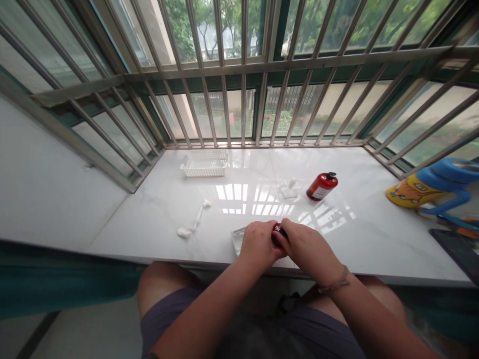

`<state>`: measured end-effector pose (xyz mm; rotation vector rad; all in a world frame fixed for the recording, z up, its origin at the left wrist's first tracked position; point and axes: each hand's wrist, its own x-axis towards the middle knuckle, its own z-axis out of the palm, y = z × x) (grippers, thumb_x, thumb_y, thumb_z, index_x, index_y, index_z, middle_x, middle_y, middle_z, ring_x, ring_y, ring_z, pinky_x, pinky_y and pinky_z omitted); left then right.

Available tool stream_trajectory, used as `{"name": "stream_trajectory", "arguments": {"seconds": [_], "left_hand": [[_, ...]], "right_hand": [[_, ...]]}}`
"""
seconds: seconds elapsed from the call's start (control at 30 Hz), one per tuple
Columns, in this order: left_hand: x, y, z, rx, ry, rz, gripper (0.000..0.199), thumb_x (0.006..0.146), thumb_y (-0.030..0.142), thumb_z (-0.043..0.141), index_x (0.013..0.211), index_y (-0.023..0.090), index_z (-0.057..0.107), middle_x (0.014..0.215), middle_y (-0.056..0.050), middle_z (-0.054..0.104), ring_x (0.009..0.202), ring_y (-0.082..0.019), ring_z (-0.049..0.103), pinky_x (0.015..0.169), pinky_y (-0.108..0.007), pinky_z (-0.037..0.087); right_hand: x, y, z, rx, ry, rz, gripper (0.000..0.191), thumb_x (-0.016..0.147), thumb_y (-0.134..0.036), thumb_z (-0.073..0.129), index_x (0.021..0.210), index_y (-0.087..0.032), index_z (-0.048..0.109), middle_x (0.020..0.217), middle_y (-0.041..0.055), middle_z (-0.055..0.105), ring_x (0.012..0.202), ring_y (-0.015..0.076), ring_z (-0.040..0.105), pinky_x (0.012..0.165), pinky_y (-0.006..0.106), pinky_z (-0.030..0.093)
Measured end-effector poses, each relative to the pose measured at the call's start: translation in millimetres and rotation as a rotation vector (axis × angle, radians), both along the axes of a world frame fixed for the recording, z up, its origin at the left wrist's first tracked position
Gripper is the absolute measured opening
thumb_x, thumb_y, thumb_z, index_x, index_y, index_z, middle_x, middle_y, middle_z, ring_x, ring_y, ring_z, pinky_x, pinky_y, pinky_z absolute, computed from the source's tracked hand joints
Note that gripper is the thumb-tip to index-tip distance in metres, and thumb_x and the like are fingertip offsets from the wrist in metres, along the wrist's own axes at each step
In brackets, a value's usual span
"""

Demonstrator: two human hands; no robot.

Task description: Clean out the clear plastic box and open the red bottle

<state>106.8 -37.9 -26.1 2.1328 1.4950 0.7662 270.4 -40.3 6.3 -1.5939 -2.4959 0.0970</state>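
Both hands meet at the near edge of the white sill point(157, 209). The left hand point(258, 244) and the right hand point(305, 249) are pressed together, both closed around a small red and black object point(279, 232) of which only a sliver shows between them; what it is cannot be told. Just left of the left hand a clear plastic piece point(237, 238) lies on the sill. Farther back a red bottle point(322, 186) with a black cap lies on its side, and a small clear item point(290, 189) sits beside it. A white basket point(205, 163) stands near the window bars. 2 cotton swabs point(194, 222) lie to the left, well apart from the hands.
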Motion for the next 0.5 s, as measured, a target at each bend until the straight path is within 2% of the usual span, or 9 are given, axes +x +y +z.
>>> {"name": "stream_trajectory", "arguments": {"seconds": [0.1, 0.2, 0.3, 0.33, 0.4, 0.43, 0.5], "left_hand": [[-2.9, 3.4, 4.7, -0.031, 0.03, -0.036, 0.034, 0.074, 0.03, 0.087, 0.102, 0.023, 0.068, 0.092, -0.005, 0.075, 0.092, -0.031, 0.071, 0.09, -0.043, 0.053], [-4.0, 6.6, 7.4, -0.066, 0.034, -0.03, 0.039, 0.074, 0.038, 0.092, 0.101, 0.024, 0.067, 0.092, -0.004, 0.075, 0.092, -0.03, 0.071, 0.087, -0.042, 0.052], [-3.6, 8.7, 7.7, -0.097, 0.037, -0.03, 0.045, 0.074, 0.047, 0.095, 0.104, 0.025, 0.068, 0.095, -0.003, 0.076, 0.094, -0.03, 0.071, 0.087, -0.042, 0.051], [-3.3, 8.9, 7.5, -0.105, 0.04, -0.03, 0.046, 0.074, 0.048, 0.095, 0.104, 0.025, 0.069, 0.095, -0.003, 0.076, 0.095, -0.03, 0.071, 0.088, -0.042, 0.051], [-2.7, 8.9, 7.2, -0.106, 0.04, -0.022, 0.049, 0.073, 0.047, 0.096, 0.108, 0.025, 0.07, 0.097, -0.004, 0.077, 0.095, -0.031, 0.071, 0.089, -0.043, 0.052], [-2.5, 8.7, 7.2, -0.105, 0.038, -0.016, 0.051, 0.073, 0.046, 0.096, 0.111, 0.025, 0.071, 0.099, -0.004, 0.077, 0.096, -0.031, 0.071, 0.09, -0.043, 0.052], [-2.1, 7.8, 7.2, -0.103, 0.035, -0.003, 0.054, 0.073, 0.044, 0.096, 0.117, 0.025, 0.071, 0.103, -0.005, 0.077, 0.1, -0.032, 0.071, 0.092, -0.044, 0.051]], "right_hand": [[6.2, 6.7, 0.6, -0.026, 0.044, 0.086, 0.012, 0.11, -0.027, 0.055, 0.103, -0.02, 0.062, 0.091, 0.0057, 0.073, 0.083, 0.0234, 0.07, 0.072, 0.033, 0.044], [12.5, 13.3, 12.1, -0.063, 0.065, 0.217, 0.008, 0.105, -0.014, 0.059, 0.103, -0.02, 0.064, 0.096, 0.0056, 0.071, 0.091, 0.0231, 0.067, 0.08, 0.033, 0.047], [18.4, 16.0, 27.7, -0.104, 0.023, 0.316, 0.025, 0.096, -0.002, 0.061, 0.109, -0.023, 0.067, 0.103, 0.0043, 0.069, 0.091, 0.0214, 0.064, 0.081, 0.032, 0.048], [19.5, 15.9, 31.8, -0.09, -0.001, 0.318, 0.03, 0.095, -0.003, 0.063, 0.115, -0.024, 0.068, 0.106, 0.0043, 0.069, 0.091, 0.0216, 0.063, 0.081, 0.033, 0.048], [19.9, 14.7, 36.9, -0.009, -0.051, 0.249, 0.033, 0.097, -0.014, 0.069, 0.129, -0.026, 0.066, 0.112, 0.0063, 0.069, 0.094, 0.0245, 0.064, 0.082, 0.036, 0.049], [18.9, 13.8, 38.2, 0.033, -0.079, 0.187, 0.031, 0.099, -0.023, 0.072, 0.13, -0.024, 0.065, 0.111, 0.008, 0.069, 0.094, 0.0265, 0.064, 0.081, 0.037, 0.049], [15.1, 11.2, 39.9, 0.058, -0.145, 0.077, 0.022, 0.103, -0.037, 0.07, 0.116, -0.019, 0.068, 0.101, 0.0102, 0.069, 0.091, 0.0291, 0.063, 0.077, 0.039, 0.047]]}}
